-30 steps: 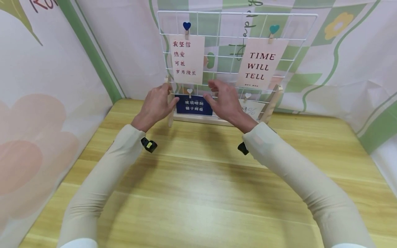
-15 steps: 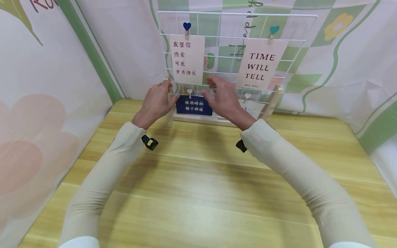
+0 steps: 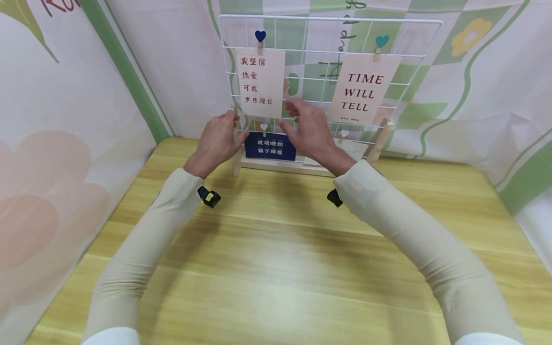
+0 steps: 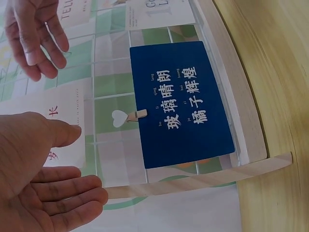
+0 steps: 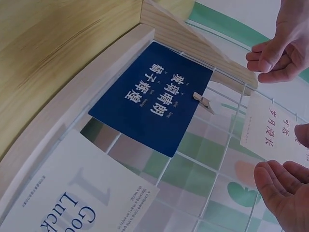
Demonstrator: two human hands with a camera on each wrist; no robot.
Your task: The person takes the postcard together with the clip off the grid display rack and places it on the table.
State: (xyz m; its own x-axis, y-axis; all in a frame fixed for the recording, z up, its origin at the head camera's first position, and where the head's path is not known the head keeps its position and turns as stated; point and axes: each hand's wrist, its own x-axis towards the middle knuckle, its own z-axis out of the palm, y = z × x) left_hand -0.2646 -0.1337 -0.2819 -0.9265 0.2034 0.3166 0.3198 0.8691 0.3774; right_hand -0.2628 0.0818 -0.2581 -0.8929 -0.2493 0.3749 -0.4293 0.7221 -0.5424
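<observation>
In the head view, a white wire grid [image 3: 327, 19] leaned in a wooden stand [image 3: 381, 141] on the wood-grain table [image 3: 267, 263]. The left hand [image 3: 217, 139] was by the stand's left upright, its back to the camera; contact could not be told from there. The right hand [image 3: 310, 129] was before the middle of the grid, thumb apart from bent fingers. Only this view showed the whole upper row: a red-lettered Chinese card [image 3: 260, 84] under a dark blue heart clip [image 3: 260, 36], and a "TIME WILL TELL" card [image 3: 364, 88] under a teal heart clip [image 3: 382, 41]. Below hung a blue card [image 3: 270, 146] on a white heart clip [image 3: 263, 128], and a white card [image 3: 353, 149] partly covered by the right wrist.

The left wrist view gave what the head view hid: the left palm side, with thumb and loosely bent fingers well separated and nothing between them. It showed the blue card complete, with small pinyin beside its characters, and the right hand's fingers hanging relaxed, holding nothing.

The right wrist view revealed "Good Luck" and a large pale "1" on the white card, at the lower left. The right thumb and fingers stood apart in front of the red-lettered Chinese card, and the left hand's curved fingers appeared near the upright's tip.
</observation>
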